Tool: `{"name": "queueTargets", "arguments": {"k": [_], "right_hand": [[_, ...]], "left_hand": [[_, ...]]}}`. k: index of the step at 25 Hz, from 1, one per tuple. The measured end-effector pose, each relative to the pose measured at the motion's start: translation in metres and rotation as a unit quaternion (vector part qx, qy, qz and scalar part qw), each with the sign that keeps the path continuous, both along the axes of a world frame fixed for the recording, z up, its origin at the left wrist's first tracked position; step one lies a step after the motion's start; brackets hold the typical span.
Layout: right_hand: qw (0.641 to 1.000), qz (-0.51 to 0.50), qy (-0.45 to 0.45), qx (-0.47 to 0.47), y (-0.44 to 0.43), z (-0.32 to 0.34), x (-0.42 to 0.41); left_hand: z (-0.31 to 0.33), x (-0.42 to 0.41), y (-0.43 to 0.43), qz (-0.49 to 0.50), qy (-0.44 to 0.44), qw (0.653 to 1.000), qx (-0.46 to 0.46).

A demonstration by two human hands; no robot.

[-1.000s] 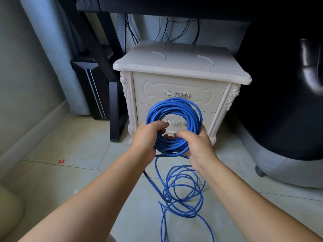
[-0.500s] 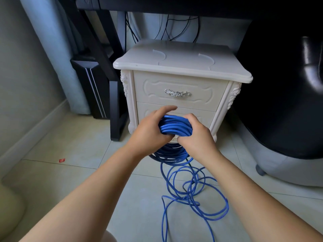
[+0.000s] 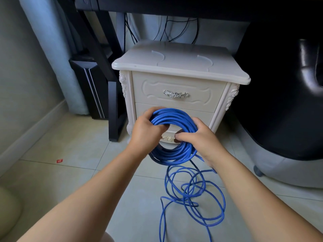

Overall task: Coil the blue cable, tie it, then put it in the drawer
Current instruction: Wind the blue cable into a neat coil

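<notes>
Fingers of my left hand [image 3: 146, 133] partly lost among the blue cable [image 3: 174, 117] loops, lower drawer handle [image 3: 168, 138] mostly behind my right hand [image 3: 201, 137] and the coil, loose strand cut off at the near edge, red scrap [image 3: 59, 160] too small to name.

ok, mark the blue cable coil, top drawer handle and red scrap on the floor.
blue cable coil [image 3: 173, 117]: head view, top arc of the wound loops.
top drawer handle [image 3: 176, 94]: head view, middle of the silver pull.
red scrap [image 3: 59, 160]: head view, its centre.

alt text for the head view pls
A coil of blue cable is gripped by the left hand at its upper left and the right hand at its right, before a white nightstand with closed drawers. Uncoiled loops lie on the floor.
</notes>
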State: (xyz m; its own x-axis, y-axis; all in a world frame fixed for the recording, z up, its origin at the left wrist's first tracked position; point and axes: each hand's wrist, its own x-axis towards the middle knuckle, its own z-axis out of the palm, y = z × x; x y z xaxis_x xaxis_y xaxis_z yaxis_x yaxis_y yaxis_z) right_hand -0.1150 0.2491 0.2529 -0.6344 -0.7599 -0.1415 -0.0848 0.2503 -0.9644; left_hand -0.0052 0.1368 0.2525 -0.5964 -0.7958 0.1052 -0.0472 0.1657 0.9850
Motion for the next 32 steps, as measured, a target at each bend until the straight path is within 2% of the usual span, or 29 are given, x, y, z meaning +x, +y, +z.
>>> {"name": "queueTargets", "arguments": {"k": [3, 7, 11, 13, 17, 20, 23, 25, 28, 32], "right_hand": [[0.996, -0.038, -0.077, -0.039, -0.006, -0.006, 0.001], [0.955, -0.165, -0.215, -0.12, -0.011, -0.012, -0.005], [0.902, -0.217, -0.323, -0.186, -0.014, -0.008, -0.021], [0.878, -0.224, -0.366, -0.213, -0.013, -0.006, -0.023], [0.843, -0.219, -0.423, -0.249, -0.012, -0.004, -0.017], [0.82, -0.226, -0.451, -0.271, -0.011, -0.001, -0.018], [0.815, -0.261, -0.441, -0.271, -0.008, 0.003, -0.02], [0.822, -0.291, -0.417, -0.255, -0.005, -0.001, -0.024], [0.856, -0.317, -0.36, -0.193, -0.002, -0.008, -0.028], [0.908, -0.283, -0.269, -0.152, -0.002, -0.005, -0.023]], "left_hand": [[0.004, -0.001, -0.002, 0.011, -0.008, 0.995, 0.102], [-0.002, 0.002, -0.008, -0.11, -0.013, 0.967, 0.228], [-0.014, 0.009, 0.006, -0.261, -0.158, 0.929, 0.21], [-0.023, 0.006, 0.012, -0.267, -0.196, 0.915, 0.23], [-0.034, -0.004, 0.027, -0.266, -0.179, 0.917, 0.236], [-0.036, -0.009, 0.038, -0.258, -0.086, 0.924, 0.268], [-0.038, -0.013, 0.036, -0.163, 0.033, 0.96, 0.224], [-0.035, -0.015, 0.032, -0.137, 0.087, 0.968, 0.191], [-0.033, -0.015, 0.028, -0.135, 0.1, 0.975, 0.148], [-0.026, -0.011, 0.018, -0.124, 0.083, 0.981, 0.125]]}}
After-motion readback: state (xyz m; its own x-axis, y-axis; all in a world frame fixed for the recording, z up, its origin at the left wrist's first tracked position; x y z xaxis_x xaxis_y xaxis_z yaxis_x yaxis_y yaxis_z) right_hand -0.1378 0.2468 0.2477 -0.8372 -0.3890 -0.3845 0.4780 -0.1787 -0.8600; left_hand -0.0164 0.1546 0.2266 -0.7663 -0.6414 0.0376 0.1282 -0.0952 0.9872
